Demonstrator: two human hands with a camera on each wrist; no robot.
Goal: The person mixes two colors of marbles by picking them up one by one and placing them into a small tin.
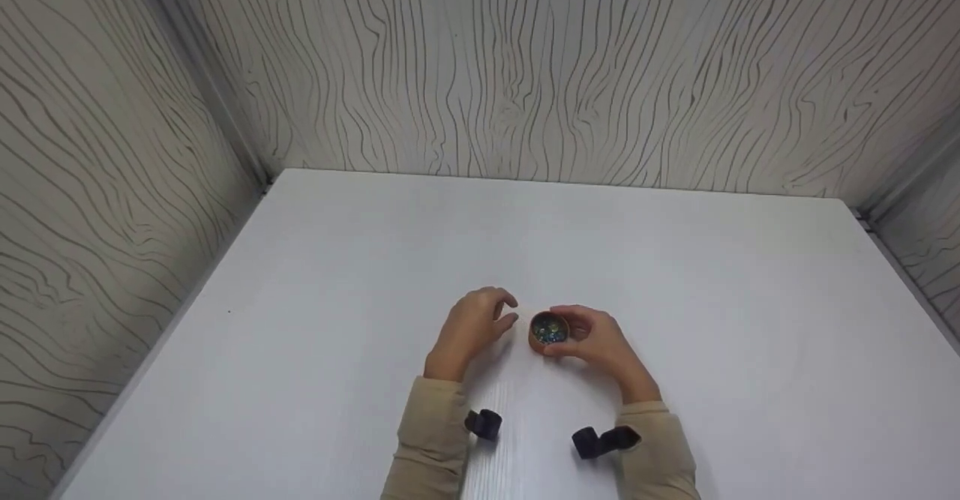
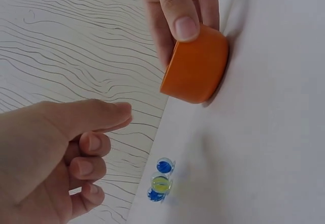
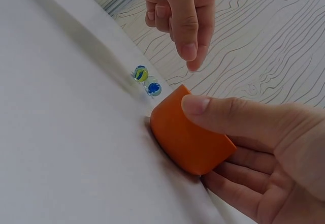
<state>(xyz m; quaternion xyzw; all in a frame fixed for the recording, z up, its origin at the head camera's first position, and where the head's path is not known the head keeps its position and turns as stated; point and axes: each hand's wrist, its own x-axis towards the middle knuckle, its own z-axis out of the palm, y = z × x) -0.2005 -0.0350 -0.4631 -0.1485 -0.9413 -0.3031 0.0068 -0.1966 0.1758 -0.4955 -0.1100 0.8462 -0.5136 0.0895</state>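
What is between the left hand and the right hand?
The head view shows the orange cup, with marbles inside, between them, gripped by the right hand; the left wrist view shows loose marbles nearby.

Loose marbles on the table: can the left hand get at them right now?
Looks like yes: the left hand appears free, and nothing visible blocks the loose marbles; the orange cup, in the right hand, is apart from them.
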